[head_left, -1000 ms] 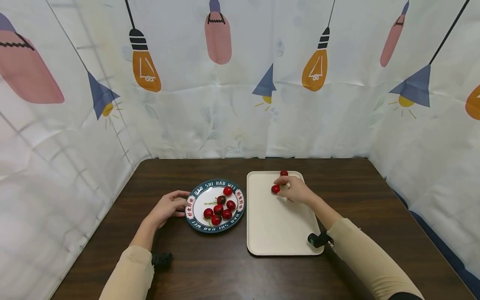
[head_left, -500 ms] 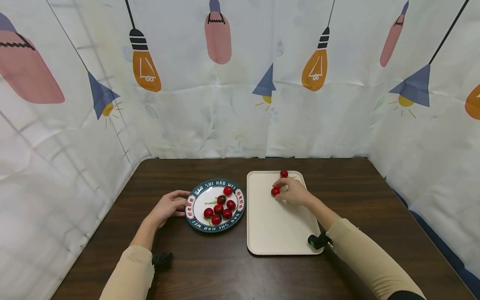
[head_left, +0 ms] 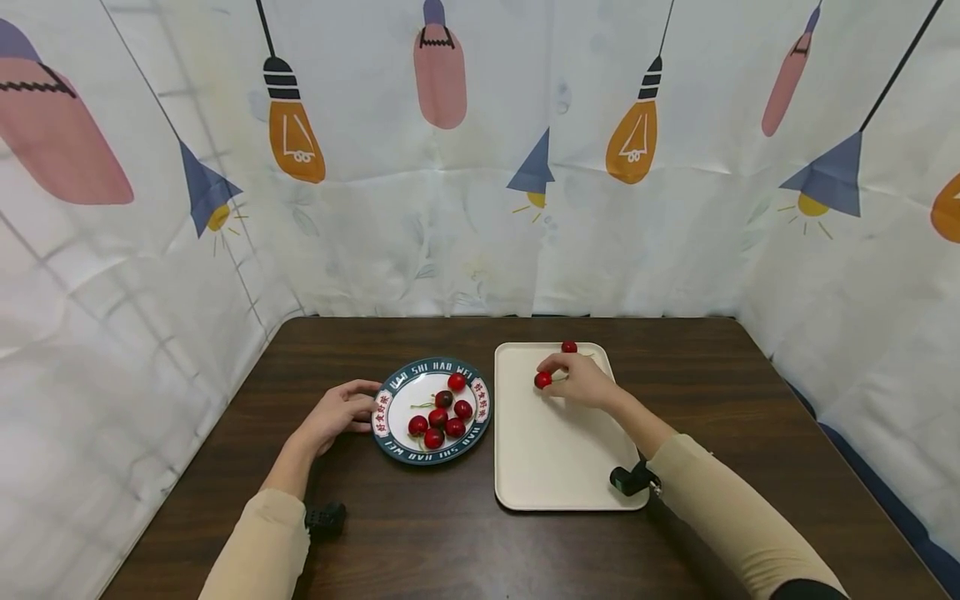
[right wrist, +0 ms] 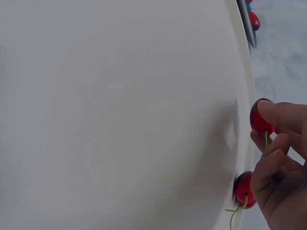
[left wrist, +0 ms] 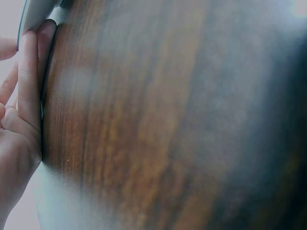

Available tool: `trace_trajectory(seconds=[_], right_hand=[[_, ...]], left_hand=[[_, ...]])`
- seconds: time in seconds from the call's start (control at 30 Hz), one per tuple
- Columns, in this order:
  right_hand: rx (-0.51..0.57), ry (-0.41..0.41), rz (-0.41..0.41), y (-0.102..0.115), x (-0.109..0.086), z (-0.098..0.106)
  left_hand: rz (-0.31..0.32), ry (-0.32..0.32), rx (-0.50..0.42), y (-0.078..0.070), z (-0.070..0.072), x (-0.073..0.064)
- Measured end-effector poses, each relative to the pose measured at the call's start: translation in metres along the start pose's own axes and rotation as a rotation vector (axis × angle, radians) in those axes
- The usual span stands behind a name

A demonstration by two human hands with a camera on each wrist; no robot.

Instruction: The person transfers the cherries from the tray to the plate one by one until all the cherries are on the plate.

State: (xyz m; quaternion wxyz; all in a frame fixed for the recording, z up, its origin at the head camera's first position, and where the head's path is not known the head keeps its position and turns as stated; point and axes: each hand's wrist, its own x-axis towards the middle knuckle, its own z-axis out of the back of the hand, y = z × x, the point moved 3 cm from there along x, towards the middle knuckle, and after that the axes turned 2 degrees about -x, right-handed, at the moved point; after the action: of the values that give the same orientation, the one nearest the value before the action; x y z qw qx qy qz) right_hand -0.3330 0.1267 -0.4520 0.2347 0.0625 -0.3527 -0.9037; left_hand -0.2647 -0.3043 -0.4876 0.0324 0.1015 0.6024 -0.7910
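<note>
My right hand is over the upper part of the cream tray, pinching a red cherry between thumb and fingers. In the right wrist view that cherry shows a green stem, held above the tray surface. Another cherry lies at the tray's far edge, just beyond the hand. My left hand holds the left rim of a round plate with a teal lettered border. The left wrist view shows fingers reaching under the rim. Several cherries lie on the plate.
Plate and tray stand side by side on a dark wooden table. A printed white curtain closes off the back and sides. Black wrist cameras hang near both sleeves, the right one over the tray's near right corner.
My right hand first reached among the cherries on the tray, then took hold of one and shifted slightly left with it. The left hand and the plate have stayed in place.
</note>
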Motion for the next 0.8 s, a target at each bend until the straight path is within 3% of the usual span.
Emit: trace_trajectory(seconds=[0.3, 0.57, 0.8], right_hand=[[0.035, 0.027, 0.002, 0.014, 0.009, -0.010], [0.035, 0.033, 0.073, 0.029, 0.018, -0.019], [0.033, 0.059, 0.089, 0.045, 0.025, -0.029]], left_hand=[[0.002, -0.006, 0.001, 0.000, 0.000, -0.001], [0.005, -0.006, 0.001, 0.000, 0.000, -0.001], [0.010, -0.009, 0.004, 0.000, 0.000, -0.001]])
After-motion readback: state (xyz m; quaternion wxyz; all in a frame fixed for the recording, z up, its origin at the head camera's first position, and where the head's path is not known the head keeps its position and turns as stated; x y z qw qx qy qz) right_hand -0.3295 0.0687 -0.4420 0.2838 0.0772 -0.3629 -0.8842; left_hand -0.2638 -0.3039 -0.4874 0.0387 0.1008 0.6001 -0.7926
